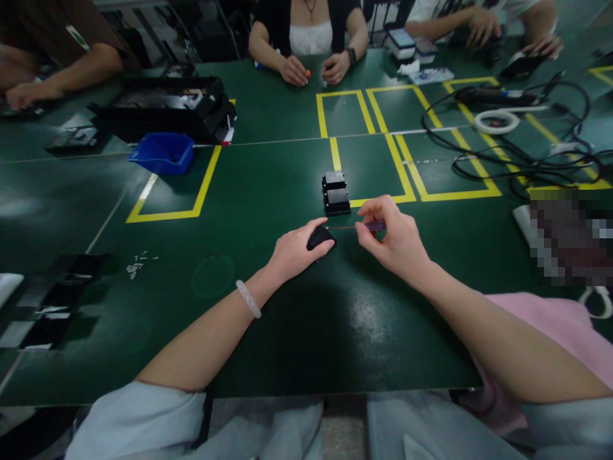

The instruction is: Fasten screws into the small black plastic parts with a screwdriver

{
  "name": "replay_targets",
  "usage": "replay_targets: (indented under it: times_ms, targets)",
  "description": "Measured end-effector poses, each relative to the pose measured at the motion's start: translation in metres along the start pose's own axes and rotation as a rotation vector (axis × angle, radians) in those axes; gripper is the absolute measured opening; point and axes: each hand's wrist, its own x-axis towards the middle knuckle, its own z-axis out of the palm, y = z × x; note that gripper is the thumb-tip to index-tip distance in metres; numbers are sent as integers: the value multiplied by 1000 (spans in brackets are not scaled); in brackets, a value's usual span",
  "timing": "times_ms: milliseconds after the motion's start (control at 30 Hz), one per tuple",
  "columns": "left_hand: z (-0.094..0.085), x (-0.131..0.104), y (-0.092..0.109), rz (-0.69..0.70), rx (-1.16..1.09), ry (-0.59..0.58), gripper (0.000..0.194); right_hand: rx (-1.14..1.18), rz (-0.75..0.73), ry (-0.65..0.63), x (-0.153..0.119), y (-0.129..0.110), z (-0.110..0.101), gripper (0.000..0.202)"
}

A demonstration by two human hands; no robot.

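Observation:
My left hand point(297, 248) grips a small black box-shaped part point(320, 237) against the green table, thumb on its near side and fingers on its far side. In my right hand point(393, 237) is a screwdriver point(376, 226) with a dark purple handle, held almost level. Its thin shaft points left, and the tip meets a small shiny spot on the edge of the black part. Just beyond my hands lie two similar black parts point(337, 197) with small metal screws at their sides. Small loose screws point(136, 264) are scattered to the left.
A blue bin point(165, 153) stands before black stacked trays point(167, 105). More black parts point(57, 303) lie at far left. Coiled black cables point(517, 153) spread over the right side; pink cloth point(541, 326) hangs near my right forearm. Several people sit across the table point(268, 166).

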Motion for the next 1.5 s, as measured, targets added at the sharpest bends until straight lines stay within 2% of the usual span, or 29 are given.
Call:
replay_targets:
  times_ms: [67, 200, 400, 500, 600, 700, 1067, 1200, 1500]
  targets:
    - [0, 0, 0, -2, 2, 0, 62, -28, -21, 5, 0, 1, 0, 7]
    - [0, 0, -1, -5, 6, 0, 62, -64, -26, 11, 0, 2, -1, 14]
    - [1, 0, -1, -10, 13, 0, 63, -46, -45, -4, 0, 1, -1, 5]
    - [0, 0, 0, -10, 15, -1, 63, -38, -54, -19, 0, 1, -1, 8]
    - [0, 0, 0, -4, 7, 1, 63, -34, -40, -15, -1, 2, 0, 10]
    - [0, 0, -1, -3, 1, 0, 63, -29, -5, -12, 0, 1, 0, 4]
    - [0, 1, 0, -6, 1, -7, 63, -19, 0, -14, -1, 2, 0, 7]
    - [1, 1, -1, -2, 1, -1, 62, 11, 14, -21, -2, 3, 0, 16]
    - [0, 1, -1, -5, 0, -1, 62, 5, -5, -11, -1, 3, 0, 12]
